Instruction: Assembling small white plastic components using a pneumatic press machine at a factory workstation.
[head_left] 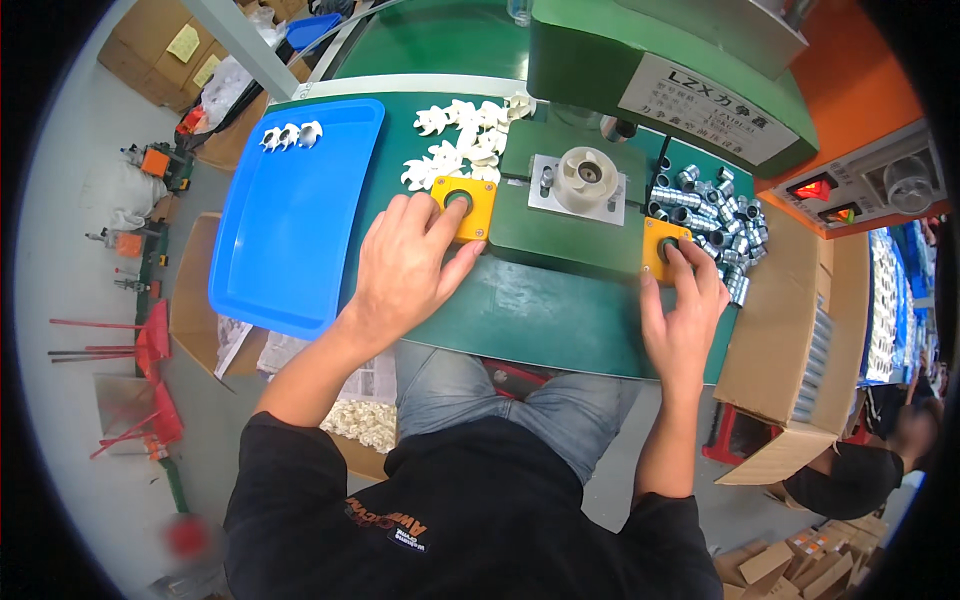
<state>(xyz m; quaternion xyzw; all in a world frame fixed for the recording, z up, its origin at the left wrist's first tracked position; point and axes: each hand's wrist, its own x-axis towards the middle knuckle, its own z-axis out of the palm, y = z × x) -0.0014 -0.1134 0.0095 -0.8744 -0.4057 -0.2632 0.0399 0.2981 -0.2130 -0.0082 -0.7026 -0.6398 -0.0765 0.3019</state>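
Two yellow button boxes stand on the green workbench, one at each front corner of a green press base (pixel 545 240). My left hand (pixel 400 262) rests its index finger on the dark round button of the left box (pixel 480 225); its fingers are apart and hold nothing. On the right box (pixel 655 236), fingertips of my right hand (pixel 682 318) touch the other button, thumb apart, palm holding nothing. Between the boxes, a white bladed impeller (pixel 574 188) with a dark metal centre sits upright on a silver fixture plate (pixel 617 207). The green press head (pixel 590 70) overhangs behind it.
Loose white impellers (pixel 465 140) lie behind the left box. A blue tray (pixel 285 230) at left carries several more. Silver metal sleeves (pixel 715 215) are heaped at right, near a cardboard box (pixel 765 340) and an orange control panel (pixel 860 110). Another person's dark sleeve (pixel 850 482) shows lower right.
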